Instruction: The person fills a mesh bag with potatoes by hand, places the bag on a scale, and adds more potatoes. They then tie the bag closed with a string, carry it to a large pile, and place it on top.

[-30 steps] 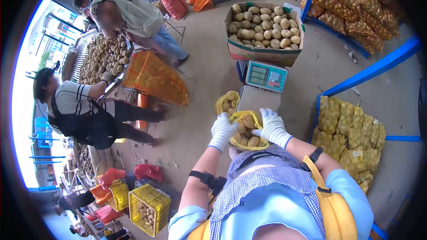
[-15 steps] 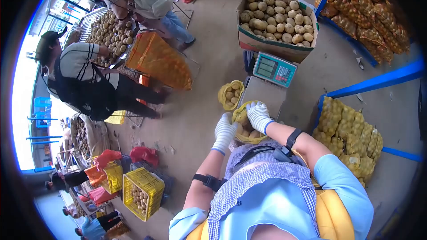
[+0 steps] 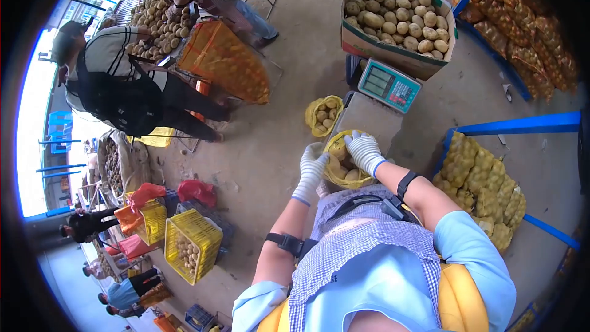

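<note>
Both hands wear striped white gloves at an open yellow mesh bag (image 3: 348, 175) of potatoes, close in front of my apron. My left hand (image 3: 313, 165) is at the bag's left rim, fingers closed on its edge. On the upper right rim, my right hand (image 3: 364, 149) grips the yellow mesh. A second yellow mesh bag (image 3: 323, 115) with potatoes stands just beyond, beside the scale's metal plate (image 3: 373, 124). The scale's teal display (image 3: 389, 85) faces me, and behind it is a cardboard box (image 3: 393, 55) full of potatoes.
Filled mesh sacks (image 3: 482, 184) stand at the right by a blue metal bar (image 3: 522, 124). More sacks (image 3: 516, 34) are stacked at the upper right. A person (image 3: 117, 80) stands at a potato table on the left, near an orange sack (image 3: 224, 61). Yellow crates (image 3: 193, 247) sit lower left.
The view has shifted, so the box and scale appear higher and farther right. Both hands remain at the bag's rim, whose opening looks rounder and shows more potatoes.
</note>
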